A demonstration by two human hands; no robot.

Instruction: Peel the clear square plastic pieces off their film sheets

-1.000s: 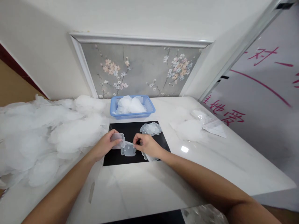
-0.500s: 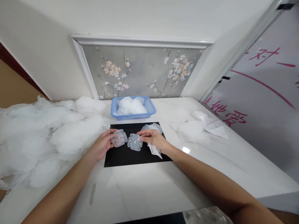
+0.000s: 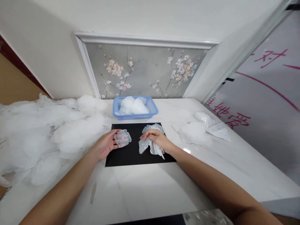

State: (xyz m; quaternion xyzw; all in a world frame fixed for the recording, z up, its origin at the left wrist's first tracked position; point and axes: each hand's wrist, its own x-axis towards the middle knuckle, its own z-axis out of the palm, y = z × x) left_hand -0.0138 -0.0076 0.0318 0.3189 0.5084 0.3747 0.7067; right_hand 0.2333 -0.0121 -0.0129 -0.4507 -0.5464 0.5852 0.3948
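My left hand (image 3: 106,145), palm turned up, holds a thin translucent plastic piece (image 3: 122,138) with rounded corners and small tabs; the fingers show through it. Over the right part of a black mat (image 3: 124,160), my right hand (image 3: 157,139) is closed around several similar translucent plastic pieces (image 3: 143,145), which fan out below the fingers. More translucent pieces (image 3: 153,127) lie just behind the right hand at the mat's far edge. How many sheets the right hand grips is hidden by the fingers.
A blue plastic basket (image 3: 136,117) with white translucent pieces stands behind the mat. A large heap of such pieces (image 3: 70,136) covers the table's left side. At the right lie a smaller pile (image 3: 193,132) and a clear plastic bag (image 3: 217,129). A framed floral panel (image 3: 145,68) is behind.
The piece that my right hand held out between the hands has moved right and tilted in with the others. My left hand has opened more beneath its piece and shifted slightly right.
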